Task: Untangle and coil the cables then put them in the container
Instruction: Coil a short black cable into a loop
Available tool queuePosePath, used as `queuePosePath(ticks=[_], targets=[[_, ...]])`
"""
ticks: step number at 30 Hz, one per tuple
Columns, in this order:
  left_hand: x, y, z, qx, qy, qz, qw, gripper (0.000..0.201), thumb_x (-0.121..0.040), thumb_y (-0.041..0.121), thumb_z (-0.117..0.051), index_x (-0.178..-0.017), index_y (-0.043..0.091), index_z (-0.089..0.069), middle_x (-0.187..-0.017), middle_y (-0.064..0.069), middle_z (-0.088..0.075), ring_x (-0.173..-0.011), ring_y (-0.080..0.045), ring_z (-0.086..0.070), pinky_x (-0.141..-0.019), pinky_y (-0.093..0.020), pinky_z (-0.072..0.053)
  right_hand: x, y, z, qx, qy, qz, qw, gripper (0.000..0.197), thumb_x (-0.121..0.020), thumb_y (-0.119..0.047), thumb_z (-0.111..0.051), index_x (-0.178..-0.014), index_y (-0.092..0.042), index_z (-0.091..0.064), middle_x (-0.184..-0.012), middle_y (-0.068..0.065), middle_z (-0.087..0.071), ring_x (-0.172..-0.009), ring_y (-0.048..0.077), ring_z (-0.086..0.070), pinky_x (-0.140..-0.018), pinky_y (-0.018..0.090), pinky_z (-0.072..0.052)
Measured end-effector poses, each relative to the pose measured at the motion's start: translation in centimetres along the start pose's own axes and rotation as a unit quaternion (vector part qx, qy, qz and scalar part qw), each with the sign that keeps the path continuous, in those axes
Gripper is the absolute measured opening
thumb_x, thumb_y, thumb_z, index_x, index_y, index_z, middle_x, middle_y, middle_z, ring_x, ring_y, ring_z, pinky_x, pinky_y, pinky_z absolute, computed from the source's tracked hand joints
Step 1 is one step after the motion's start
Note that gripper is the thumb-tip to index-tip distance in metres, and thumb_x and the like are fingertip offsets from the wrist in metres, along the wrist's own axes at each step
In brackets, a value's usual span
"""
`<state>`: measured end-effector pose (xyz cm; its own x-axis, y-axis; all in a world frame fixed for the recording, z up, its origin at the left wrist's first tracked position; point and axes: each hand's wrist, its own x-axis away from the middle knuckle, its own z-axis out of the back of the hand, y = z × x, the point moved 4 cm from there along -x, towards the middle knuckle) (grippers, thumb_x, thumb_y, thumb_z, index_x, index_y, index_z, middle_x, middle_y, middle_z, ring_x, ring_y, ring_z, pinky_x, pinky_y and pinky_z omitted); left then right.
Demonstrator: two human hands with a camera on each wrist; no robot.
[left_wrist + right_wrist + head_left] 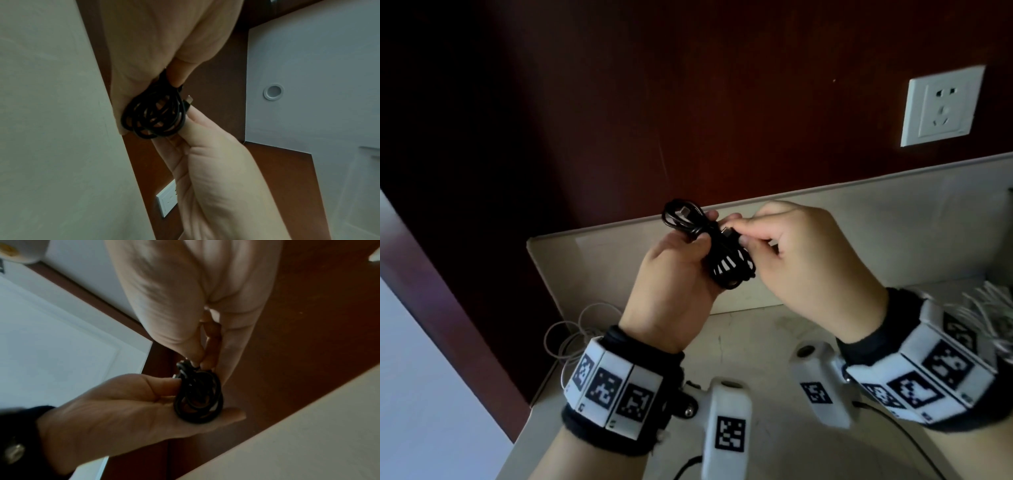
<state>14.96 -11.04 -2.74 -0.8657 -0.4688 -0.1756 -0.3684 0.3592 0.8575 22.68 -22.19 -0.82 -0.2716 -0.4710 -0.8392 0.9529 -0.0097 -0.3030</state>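
A black cable (726, 263) is wound into a small coil, held up over the beige counter (756, 335). My left hand (703, 236) has its fingers through the coil and its thumb pressed on it; the left wrist view shows the coil (152, 116) against that thumb. My right hand (743, 234) pinches the cable's loose end beside a plug (727, 232) at the top of the coil. In the right wrist view the right fingertips (195, 358) close on the strand above the coil (197, 400). A second plug (683, 209) sticks out of the upper loop.
Loose white cable loops (578, 335) lie on the counter at the left corner. A bundle of white cables (993, 308) lies at the right edge. A white wall socket (941, 106) sits on the dark red wall above the counter's raised back edge (859, 185).
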Motion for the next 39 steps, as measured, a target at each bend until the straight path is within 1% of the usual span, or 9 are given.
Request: queuePosePath(ticks=[6, 8, 11, 15, 18, 23, 28, 33, 39], targets=[[0.3, -0.3, -0.9, 0.056, -0.009, 0.002, 0.998, 0.027, -0.105, 0.025, -0.035, -0.113, 0.008, -0.053, -0.1, -0.011, -0.066, -0.078, -0.021, -0.071, -0.067, -0.036, -0.059, 0.1, -0.8, 0.7, 0.021, -0.002, -0.018, 1.0, 0.02, -0.087, -0.012, -0.069, -0.101, -0.022, -0.079, -0.078, -0.004, -0.072, -0.069, 0.01, -0.064, -0.065, 0.032, -0.055], [0.2, -0.3, -0.8, 0.045, 0.005, -0.012, 0.999, 0.03, -0.106, 0.03, -0.036, -0.109, 0.007, -0.054, -0.105, -0.017, -0.066, -0.083, -0.024, -0.072, -0.068, -0.038, -0.06, 0.1, -1.0, 1.0, -0.017, 0.017, -0.032, 0.999, 0.017, -0.083, -0.011, -0.076, -0.095, -0.022, -0.08, -0.084, -0.01, -0.075, -0.074, 0.003, -0.068, -0.069, 0.023, -0.057], [0.0, -0.1, -0.4, 0.037, 0.017, -0.015, 0.999, 0.03, -0.107, 0.029, -0.035, -0.111, 0.006, -0.054, -0.113, -0.022, -0.067, -0.092, -0.029, -0.071, -0.071, -0.041, -0.06, 0.0, -1.4, 1.2, -0.035, 0.016, -0.026, 0.999, 0.011, -0.081, -0.007, -0.077, -0.087, -0.017, -0.078, -0.085, -0.012, -0.075, -0.076, 0.001, -0.069, -0.068, 0.024, -0.059], [0.0, 0.6, 0.3, 0.041, 0.023, -0.002, 0.999, 0.03, -0.108, 0.031, -0.031, -0.109, 0.008, -0.052, -0.106, -0.015, -0.073, -0.086, -0.026, -0.074, -0.065, -0.041, -0.061, -0.2, -1.8, 1.4, 0.022, -0.024, 0.0, 0.999, 0.013, -0.079, -0.004, -0.075, -0.079, -0.017, -0.076, -0.071, -0.029, -0.057, -0.062, -0.006, -0.06, -0.058, 0.019, -0.054], [0.0, 0.5, 0.2, 0.033, 0.031, 0.003, 0.999, 0.029, -0.108, 0.031, -0.031, -0.108, 0.01, -0.05, -0.097, -0.012, -0.074, -0.079, -0.023, -0.074, -0.063, -0.042, -0.061, -0.3, -2.3, 1.3, 0.072, -0.066, 0.018, 0.995, 0.018, -0.075, -0.005, -0.074, -0.073, -0.022, -0.071, -0.062, -0.032, -0.041, -0.055, -0.009, -0.046, -0.051, 0.009, -0.036], [-0.1, 0.5, -0.1, 0.005, 0.046, -0.028, 0.999, 0.028, -0.108, 0.03, -0.033, -0.107, 0.008, -0.051, -0.088, -0.009, -0.07, -0.073, -0.022, -0.069, -0.064, -0.041, -0.059, 0.0, -2.8, 1.0, 0.131, -0.076, 0.044, 0.987, 0.012, -0.074, -0.014, -0.072, -0.068, -0.022, -0.066, -0.063, -0.015, -0.042, -0.053, 0.009, -0.041, -0.045, 0.019, -0.027], [0.7, 0.2, -1.2, -0.041, 0.069, -0.083, 0.993, 0.031, -0.107, 0.024, -0.035, -0.106, 0.002, -0.058, -0.09, -0.009, -0.072, -0.079, -0.024, -0.07, -0.083, -0.049, -0.054, 0.3, -1.7, 0.7, 0.116, -0.037, -0.004, 0.993, 0.009, -0.077, -0.019, -0.075, -0.068, -0.022, -0.073, -0.063, -0.006, -0.067, -0.055, 0.013, -0.06, -0.05, 0.031, -0.051], [0.8, -0.3, -1.7, -0.033, 0.055, -0.078, 0.995, 0.031, -0.107, 0.013, -0.035, -0.128, -0.005, -0.048, -0.114, -0.025, -0.067, -0.091, -0.029, -0.067, -0.084, -0.044, -0.055, 0.3, -1.4, 1.0, 0.086, 0.014, -0.006, 0.996, 0.008, -0.076, -0.019, -0.073, -0.069, -0.022, -0.075, -0.067, -0.01, -0.071, -0.054, 0.012, -0.064, -0.051, 0.032, -0.054], [0.5, -1.3, -2.0, 0.012, 0.029, -0.03, 0.999, 0.031, -0.107, 0.019, -0.035, -0.125, -0.002, -0.05, -0.107, -0.022, -0.065, -0.093, -0.029, -0.065, -0.088, -0.047, -0.052, 0.3, -0.9, 0.5, 0.053, 0.043, 0.012, 0.998, 0.009, -0.08, -0.019, -0.07, -0.072, -0.016, -0.074, -0.073, -0.002, -0.071, -0.064, 0.019, -0.065, -0.054, 0.037, -0.054]])
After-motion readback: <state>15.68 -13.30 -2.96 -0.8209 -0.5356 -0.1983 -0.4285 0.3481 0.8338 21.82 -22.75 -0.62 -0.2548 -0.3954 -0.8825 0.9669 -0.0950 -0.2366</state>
